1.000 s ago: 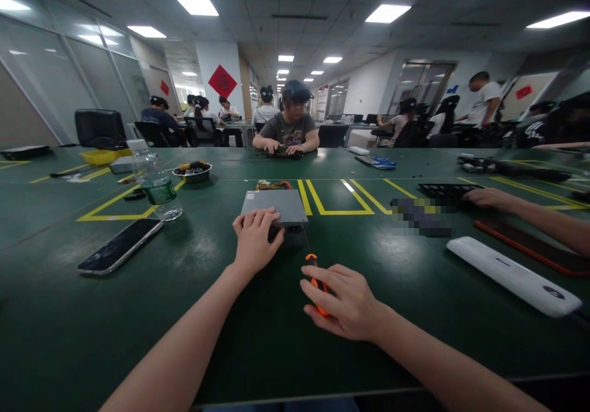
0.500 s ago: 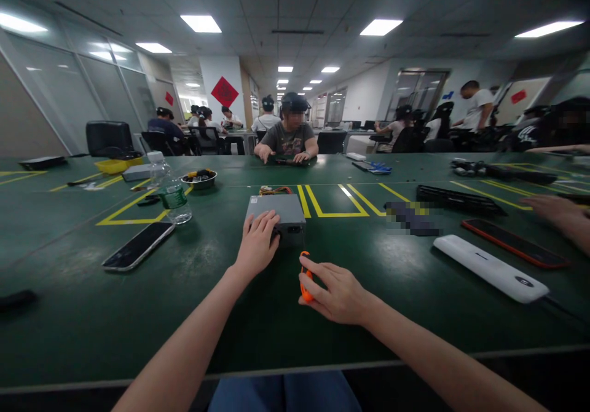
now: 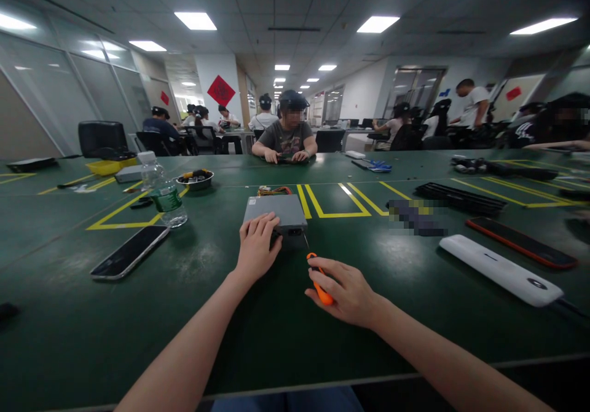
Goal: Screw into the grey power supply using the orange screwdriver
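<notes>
The person's left hand (image 3: 259, 240) lies partly open on the near left part of a grey computer power supply (image 3: 286, 208), fingers on its top and thumb bent down at the near face. The power supply sits on the green surface (image 3: 258, 344), ahead of both hands, with coloured cables (image 3: 281, 190) at its far side. The right hand (image 3: 346, 292) is closed around the orange handle of a screwdriver (image 3: 324, 294), thumb and fingers gripping it. Its thin shaft points at the near right corner beside the power inlet (image 3: 294, 232); whether the tip touches cannot be told.

A white sticker (image 3: 252, 202) on the power supply's top is too small to read. The plastic bottle (image 3: 174, 218) wears a green label (image 3: 168, 200) with illegible white print.
</notes>
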Available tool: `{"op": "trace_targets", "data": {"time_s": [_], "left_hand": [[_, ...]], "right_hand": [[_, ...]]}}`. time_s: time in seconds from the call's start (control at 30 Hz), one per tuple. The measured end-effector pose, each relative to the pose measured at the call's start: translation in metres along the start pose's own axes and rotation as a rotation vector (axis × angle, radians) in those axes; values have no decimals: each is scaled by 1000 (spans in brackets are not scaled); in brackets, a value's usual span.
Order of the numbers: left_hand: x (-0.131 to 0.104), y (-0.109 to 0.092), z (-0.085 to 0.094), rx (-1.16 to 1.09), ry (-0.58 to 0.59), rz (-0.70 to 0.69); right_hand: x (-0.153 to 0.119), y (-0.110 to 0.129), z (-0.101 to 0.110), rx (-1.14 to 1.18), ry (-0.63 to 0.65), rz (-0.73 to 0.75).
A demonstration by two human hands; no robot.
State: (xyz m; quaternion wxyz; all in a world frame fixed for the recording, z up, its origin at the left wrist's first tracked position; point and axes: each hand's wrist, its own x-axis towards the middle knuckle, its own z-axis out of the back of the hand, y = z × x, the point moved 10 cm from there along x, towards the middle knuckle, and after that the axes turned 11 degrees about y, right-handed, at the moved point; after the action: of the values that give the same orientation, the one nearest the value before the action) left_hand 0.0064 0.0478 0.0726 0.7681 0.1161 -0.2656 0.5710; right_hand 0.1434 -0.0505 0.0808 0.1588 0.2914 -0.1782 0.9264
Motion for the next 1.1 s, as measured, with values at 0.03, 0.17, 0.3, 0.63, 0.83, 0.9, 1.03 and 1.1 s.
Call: {"op": "trace_targets", "data": {"time_s": [0.03,0.17,0.3,0.63,0.83,0.9,1.03,1.1], "left_hand": [[0,0,0,-1,-1,1],[0,0,2,-6,-22,26],[0,1,4,-8,-59,70],[1,1,4,-11,-86,96],[0,0,5,-15,-94,84],[0,0,5,-12,-96,81],[1,-1,4,-6,-93,77],[1,0,4,-5,-92,79]], "right_hand": [[0,0,-1,8,11,0],[2,-1,5,-52,-36,0],[3,-8,17,-104,-151,-67],[4,-1,19,-90,-156,-19],[6,4,7,-14,-86,34],[8,4,1,-6,-57,37],[10,5,-3,-10,-42,28],[10,5,-3,-13,-43,28]]}}
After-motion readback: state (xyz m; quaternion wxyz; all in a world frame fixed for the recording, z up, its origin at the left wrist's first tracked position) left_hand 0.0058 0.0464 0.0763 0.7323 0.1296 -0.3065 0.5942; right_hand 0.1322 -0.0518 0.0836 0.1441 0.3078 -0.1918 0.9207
